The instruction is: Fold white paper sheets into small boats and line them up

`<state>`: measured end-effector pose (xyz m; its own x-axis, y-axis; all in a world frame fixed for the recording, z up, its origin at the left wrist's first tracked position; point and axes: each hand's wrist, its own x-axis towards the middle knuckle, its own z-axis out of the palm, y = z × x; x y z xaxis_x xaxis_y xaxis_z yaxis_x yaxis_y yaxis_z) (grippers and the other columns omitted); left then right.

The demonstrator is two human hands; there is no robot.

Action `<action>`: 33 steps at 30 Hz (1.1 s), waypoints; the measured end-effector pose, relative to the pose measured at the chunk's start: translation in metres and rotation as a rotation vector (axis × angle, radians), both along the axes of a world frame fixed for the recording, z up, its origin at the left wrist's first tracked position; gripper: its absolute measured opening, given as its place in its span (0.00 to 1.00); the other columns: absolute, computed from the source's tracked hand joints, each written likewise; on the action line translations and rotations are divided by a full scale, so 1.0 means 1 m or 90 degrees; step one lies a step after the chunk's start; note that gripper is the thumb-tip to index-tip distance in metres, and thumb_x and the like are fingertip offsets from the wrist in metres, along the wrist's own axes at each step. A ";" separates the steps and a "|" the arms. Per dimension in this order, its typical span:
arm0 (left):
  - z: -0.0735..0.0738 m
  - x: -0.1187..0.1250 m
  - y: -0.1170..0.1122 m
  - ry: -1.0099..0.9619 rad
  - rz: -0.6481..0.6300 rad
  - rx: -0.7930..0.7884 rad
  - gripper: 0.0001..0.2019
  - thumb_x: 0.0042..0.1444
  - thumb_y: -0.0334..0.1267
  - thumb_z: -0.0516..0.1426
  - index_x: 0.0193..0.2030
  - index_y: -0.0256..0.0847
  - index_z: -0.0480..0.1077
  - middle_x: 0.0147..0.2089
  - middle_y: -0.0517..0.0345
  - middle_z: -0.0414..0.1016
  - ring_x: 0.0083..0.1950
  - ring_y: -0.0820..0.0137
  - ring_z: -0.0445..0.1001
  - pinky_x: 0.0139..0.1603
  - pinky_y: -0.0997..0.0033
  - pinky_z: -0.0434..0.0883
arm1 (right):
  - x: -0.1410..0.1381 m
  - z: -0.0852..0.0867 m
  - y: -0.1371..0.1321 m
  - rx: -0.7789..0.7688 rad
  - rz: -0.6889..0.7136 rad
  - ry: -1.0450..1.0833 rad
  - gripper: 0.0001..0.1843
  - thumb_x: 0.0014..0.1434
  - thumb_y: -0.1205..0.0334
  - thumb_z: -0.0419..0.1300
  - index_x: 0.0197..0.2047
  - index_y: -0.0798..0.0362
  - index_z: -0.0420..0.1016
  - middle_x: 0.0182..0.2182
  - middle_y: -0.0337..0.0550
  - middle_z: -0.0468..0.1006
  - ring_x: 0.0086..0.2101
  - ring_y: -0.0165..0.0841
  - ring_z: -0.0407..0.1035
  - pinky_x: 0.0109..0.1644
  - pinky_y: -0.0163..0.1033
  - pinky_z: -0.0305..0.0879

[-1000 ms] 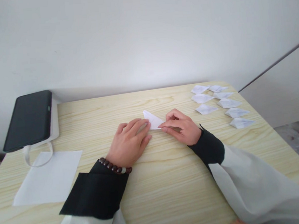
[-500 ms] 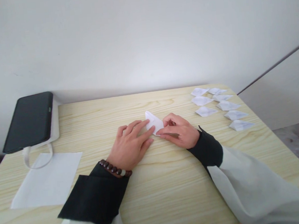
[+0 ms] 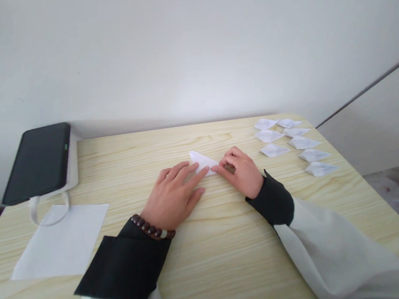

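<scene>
A small folded piece of white paper point(image 3: 203, 162), roughly triangular, lies on the wooden table in the middle of the view. My left hand point(image 3: 173, 191) rests on the table with its fingers stretched out, the fingertips pressing on the paper's left and lower part. At the paper's right corner, my right hand point(image 3: 240, 170) is closed, thumb and index finger pinching that tip. A beaded bracelet point(image 3: 152, 228) circles my left wrist.
Several folded white paper pieces point(image 3: 271, 136) sit in two columns at the table's back right. On the left, a sheet of white paper point(image 3: 61, 247) lies flat below a black-screened device point(image 3: 38, 161) on a white box. A white wall point(image 3: 191, 52) rises behind the table.
The folded paper has turned, and its right corner now reaches further right. My right hand has shifted slightly from its lower edge to that corner. My left hand stays almost in place.
</scene>
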<state>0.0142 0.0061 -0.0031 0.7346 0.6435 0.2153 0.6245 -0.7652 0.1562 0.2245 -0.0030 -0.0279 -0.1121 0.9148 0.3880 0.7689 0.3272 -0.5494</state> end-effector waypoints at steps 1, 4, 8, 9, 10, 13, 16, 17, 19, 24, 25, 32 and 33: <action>0.000 0.000 0.000 0.001 -0.004 0.005 0.21 0.61 0.40 0.50 0.61 0.48 0.62 0.59 0.50 0.68 0.60 0.57 0.63 0.54 0.53 0.64 | 0.000 0.000 0.000 -0.003 -0.006 -0.002 0.14 0.58 0.54 0.59 0.26 0.54 0.70 0.28 0.41 0.66 0.30 0.30 0.63 0.35 0.38 0.61; 0.000 0.000 0.000 0.010 -0.004 0.020 0.19 0.61 0.40 0.50 0.59 0.52 0.64 0.59 0.51 0.68 0.61 0.56 0.63 0.54 0.52 0.64 | 0.001 0.001 0.000 -0.017 0.003 0.003 0.13 0.59 0.56 0.58 0.27 0.54 0.71 0.28 0.41 0.67 0.31 0.31 0.64 0.36 0.39 0.61; -0.001 -0.002 -0.002 0.012 0.007 0.019 0.18 0.61 0.41 0.50 0.57 0.52 0.67 0.59 0.51 0.67 0.60 0.56 0.64 0.52 0.52 0.64 | 0.007 0.003 0.000 -0.020 0.075 0.010 0.09 0.60 0.59 0.56 0.33 0.54 0.73 0.31 0.43 0.67 0.33 0.32 0.64 0.38 0.39 0.63; -0.001 -0.002 -0.002 0.012 0.010 0.018 0.18 0.61 0.41 0.50 0.57 0.52 0.66 0.60 0.51 0.67 0.60 0.56 0.64 0.52 0.52 0.63 | 0.009 0.003 0.000 -0.016 0.092 0.009 0.09 0.60 0.59 0.56 0.35 0.54 0.73 0.32 0.44 0.67 0.34 0.33 0.64 0.39 0.40 0.64; -0.001 -0.002 -0.002 0.014 0.012 0.016 0.18 0.61 0.41 0.50 0.57 0.53 0.66 0.60 0.52 0.67 0.60 0.56 0.63 0.52 0.52 0.63 | 0.010 0.003 0.000 -0.012 0.107 0.007 0.09 0.59 0.59 0.56 0.36 0.54 0.73 0.33 0.44 0.67 0.35 0.33 0.64 0.39 0.40 0.64; -0.002 -0.002 -0.002 0.015 0.013 0.018 0.18 0.61 0.41 0.50 0.58 0.53 0.65 0.61 0.52 0.66 0.61 0.57 0.63 0.52 0.52 0.63 | 0.015 0.003 -0.001 -0.014 0.133 -0.005 0.09 0.59 0.58 0.56 0.35 0.55 0.72 0.34 0.45 0.65 0.35 0.34 0.64 0.40 0.42 0.65; -0.002 -0.003 -0.001 0.015 -0.005 0.019 0.18 0.61 0.41 0.49 0.58 0.53 0.65 0.61 0.53 0.66 0.61 0.57 0.63 0.53 0.53 0.63 | 0.016 0.001 -0.001 -0.023 0.135 -0.015 0.09 0.60 0.58 0.55 0.33 0.55 0.70 0.37 0.46 0.64 0.34 0.33 0.64 0.41 0.43 0.65; -0.003 -0.003 0.000 0.013 -0.015 0.020 0.18 0.61 0.40 0.50 0.58 0.53 0.65 0.60 0.54 0.66 0.61 0.57 0.63 0.54 0.53 0.63 | 0.016 0.001 -0.001 -0.024 0.134 -0.016 0.10 0.60 0.58 0.55 0.33 0.56 0.70 0.38 0.47 0.64 0.34 0.32 0.64 0.41 0.43 0.65; -0.003 -0.004 0.000 0.010 -0.032 0.019 0.18 0.61 0.39 0.50 0.58 0.54 0.65 0.60 0.55 0.67 0.61 0.57 0.62 0.54 0.53 0.63 | 0.014 0.001 -0.002 -0.025 0.130 -0.018 0.10 0.60 0.58 0.54 0.33 0.56 0.70 0.42 0.49 0.62 0.33 0.32 0.65 0.43 0.44 0.65; -0.001 -0.004 0.001 0.003 -0.037 0.013 0.18 0.62 0.39 0.49 0.57 0.54 0.67 0.58 0.56 0.69 0.61 0.56 0.63 0.54 0.51 0.64 | 0.009 0.000 -0.003 -0.035 0.066 -0.019 0.13 0.59 0.55 0.55 0.29 0.56 0.69 0.43 0.49 0.62 0.35 0.33 0.66 0.45 0.46 0.65; -0.001 -0.004 0.001 0.002 -0.038 0.012 0.17 0.62 0.39 0.49 0.57 0.54 0.67 0.58 0.56 0.69 0.61 0.56 0.63 0.54 0.51 0.64 | 0.008 0.000 -0.003 -0.033 0.049 -0.017 0.13 0.59 0.55 0.56 0.29 0.55 0.69 0.43 0.49 0.62 0.36 0.34 0.66 0.46 0.46 0.65; 0.000 -0.003 0.001 0.009 -0.034 0.018 0.17 0.62 0.40 0.49 0.56 0.51 0.68 0.58 0.55 0.70 0.61 0.55 0.63 0.54 0.51 0.65 | 0.004 -0.001 -0.001 -0.013 0.019 -0.017 0.12 0.58 0.57 0.56 0.26 0.54 0.68 0.39 0.49 0.65 0.43 0.38 0.66 0.50 0.46 0.63; 0.000 -0.003 0.001 0.008 -0.034 0.020 0.17 0.62 0.40 0.49 0.56 0.51 0.68 0.58 0.55 0.70 0.61 0.55 0.63 0.54 0.51 0.65 | 0.004 -0.001 -0.001 -0.011 0.019 -0.019 0.12 0.58 0.57 0.56 0.26 0.54 0.68 0.39 0.49 0.66 0.43 0.38 0.66 0.50 0.46 0.63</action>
<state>0.0108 0.0072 -0.0036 0.7705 0.5964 0.2251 0.5845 -0.8019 0.1238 0.2290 -0.0044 -0.0292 -0.1507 0.9177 0.3676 0.7751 0.3405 -0.5322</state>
